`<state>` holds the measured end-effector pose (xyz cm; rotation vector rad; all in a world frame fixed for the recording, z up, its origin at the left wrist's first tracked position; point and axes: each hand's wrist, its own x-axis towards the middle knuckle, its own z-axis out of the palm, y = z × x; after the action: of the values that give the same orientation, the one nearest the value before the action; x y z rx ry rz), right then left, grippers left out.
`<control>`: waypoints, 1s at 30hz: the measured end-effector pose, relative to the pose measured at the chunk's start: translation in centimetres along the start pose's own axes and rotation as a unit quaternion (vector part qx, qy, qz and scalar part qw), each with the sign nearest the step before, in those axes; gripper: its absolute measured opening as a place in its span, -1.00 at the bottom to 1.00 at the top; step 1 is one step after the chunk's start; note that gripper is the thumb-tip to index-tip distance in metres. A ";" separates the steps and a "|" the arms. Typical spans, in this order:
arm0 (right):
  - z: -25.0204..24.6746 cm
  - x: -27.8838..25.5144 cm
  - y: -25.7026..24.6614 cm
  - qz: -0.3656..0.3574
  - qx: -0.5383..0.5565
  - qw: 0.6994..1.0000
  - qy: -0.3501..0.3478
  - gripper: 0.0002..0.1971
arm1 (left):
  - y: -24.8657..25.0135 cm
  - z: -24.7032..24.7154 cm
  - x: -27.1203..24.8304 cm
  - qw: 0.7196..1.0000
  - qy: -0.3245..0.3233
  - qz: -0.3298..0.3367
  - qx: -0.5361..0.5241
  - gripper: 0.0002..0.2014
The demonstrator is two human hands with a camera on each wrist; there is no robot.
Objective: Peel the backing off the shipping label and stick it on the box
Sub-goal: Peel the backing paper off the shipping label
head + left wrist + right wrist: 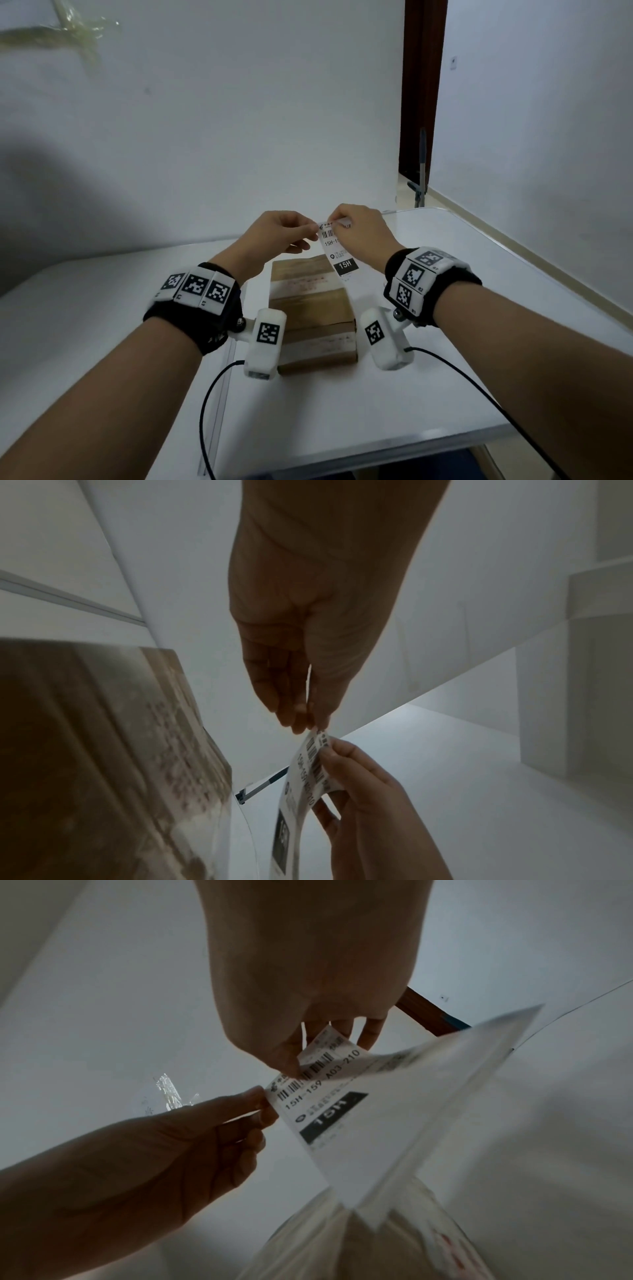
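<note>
Head view: your left hand [274,233] and right hand [359,233] both pinched the shipping label [339,251] top, above the box [311,308]

Cardboard box [313,308] on white table [102,342]

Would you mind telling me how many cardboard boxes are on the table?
1. The cardboard box sits on the white table between the person's forearms, below the raised shipping label. None other visible.
</note>
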<state>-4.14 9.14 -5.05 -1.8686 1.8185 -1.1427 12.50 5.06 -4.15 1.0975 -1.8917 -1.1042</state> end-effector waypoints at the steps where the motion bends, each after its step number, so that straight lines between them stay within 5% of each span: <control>1: 0.1 0.0 -0.1 -0.002 0.002 1.000 -0.001 -0.81 | 0.0 -0.1 -0.1 1.000 0.002 0.002 -0.002 -0.80; 6: 0.7 0.1 -0.1 -0.018 -0.024 0.999 0.014 -0.80 | -0.4 -0.4 -0.5 1.000 0.020 -0.003 -0.019 -0.80; 10: 0.6 0.4 -0.7 -0.075 -0.023 0.991 0.110 -0.78 | -0.6 -0.7 -0.4 0.996 0.048 -0.016 -0.072 -0.76; 13: 0.6 0.4 -1.6 -0.044 0.066 0.994 0.077 -0.92 | -0.5 -0.6 -0.5 0.992 0.050 -0.015 -0.119 -0.80; 19: 1.0 -0.2 -1.5 -0.014 0.136 0.989 0.064 -0.83 | -0.5 0.2 -0.7 0.983 0.026 -0.011 -0.179 -0.85; 30: 1.3 -0.7 -1.5 -0.018 0.148 0.986 0.068 -0.80 | -1.0 0.7 -1.3 0.987 0.041 0.017 -0.153 -0.77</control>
<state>-2.11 9.64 -5.06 -1.6936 1.5806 -1.4940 12.74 6.19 -5.51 0.9191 -1.6059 -1.2605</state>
